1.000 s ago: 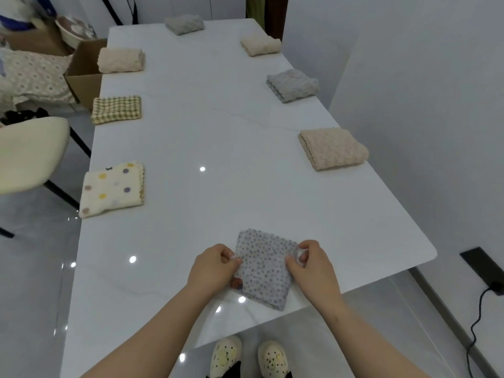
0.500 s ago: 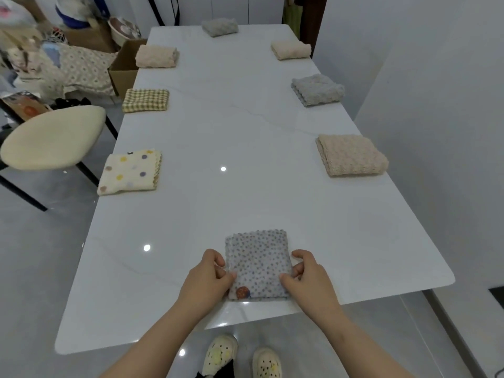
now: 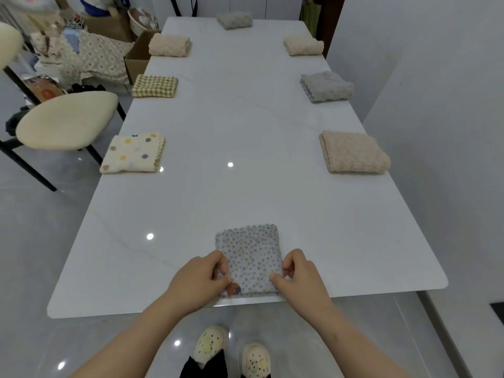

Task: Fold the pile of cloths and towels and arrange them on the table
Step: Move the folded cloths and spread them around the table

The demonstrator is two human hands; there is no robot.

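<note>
Curled fingers point(image 3: 221, 264) of the left hand point(image 3: 200, 278) and right hand point(image 3: 301, 278) pinch the side edges of the dotted cloth point(image 3: 249, 252), which lies folded flat at the table's point(image 3: 245, 173) near edge, lower centre. Folded towels point(image 3: 353, 152) line both long sides.

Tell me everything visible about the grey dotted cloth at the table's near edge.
The grey dotted cloth is thin, soft-looking fabric, folded into a neat rectangle with a scalloped far edge and a small red-and-blue patch at its near left corner. It lies flat on the white table, at the near edge. The left hand pinches its left side, the right hand its right side.
</note>
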